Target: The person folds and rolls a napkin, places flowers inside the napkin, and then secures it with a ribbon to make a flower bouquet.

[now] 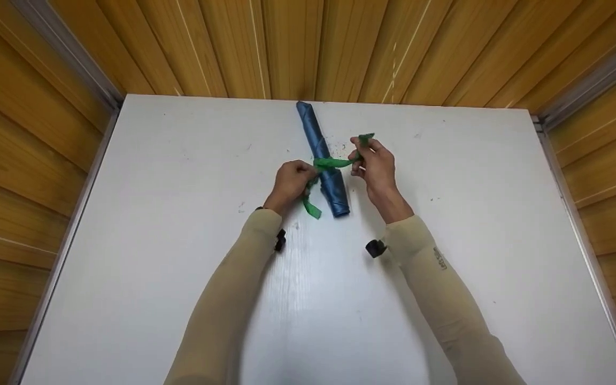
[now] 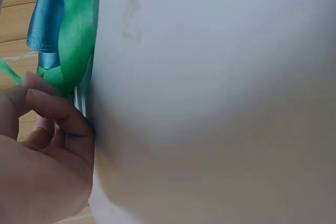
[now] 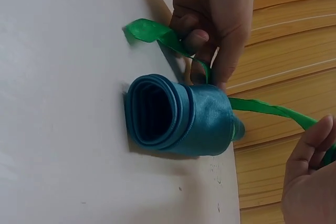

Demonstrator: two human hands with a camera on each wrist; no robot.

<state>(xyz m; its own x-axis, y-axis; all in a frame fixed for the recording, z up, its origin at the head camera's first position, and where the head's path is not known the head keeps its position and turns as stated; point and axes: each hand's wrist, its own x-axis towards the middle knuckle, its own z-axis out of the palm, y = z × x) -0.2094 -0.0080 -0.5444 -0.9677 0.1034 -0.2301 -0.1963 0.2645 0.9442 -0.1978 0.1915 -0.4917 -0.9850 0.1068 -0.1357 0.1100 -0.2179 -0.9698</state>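
A shiny blue rolled-up cloth (image 1: 335, 187) lies lengthwise on the white table, its layered open end facing the right wrist camera. Across its middle runs a green ribbon (image 1: 335, 162). My left hand (image 1: 291, 179) pinches the ribbon close against the roll's left side, and a loose tail hangs below the fingers. To the right of the roll, my right hand (image 1: 378, 167) pinches the other end, with a short tip sticking out above. Between that hand and the roll the ribbon (image 3: 273, 109) stretches out. Whether it is knotted is hidden by the left fingers (image 2: 52, 106).
The white tabletop (image 1: 179, 224) carries small dark specks and scuffs. Wood-patterned panels (image 1: 292, 48) stand behind it and at both sides. Small black devices (image 1: 376, 248) sit at both wrists.
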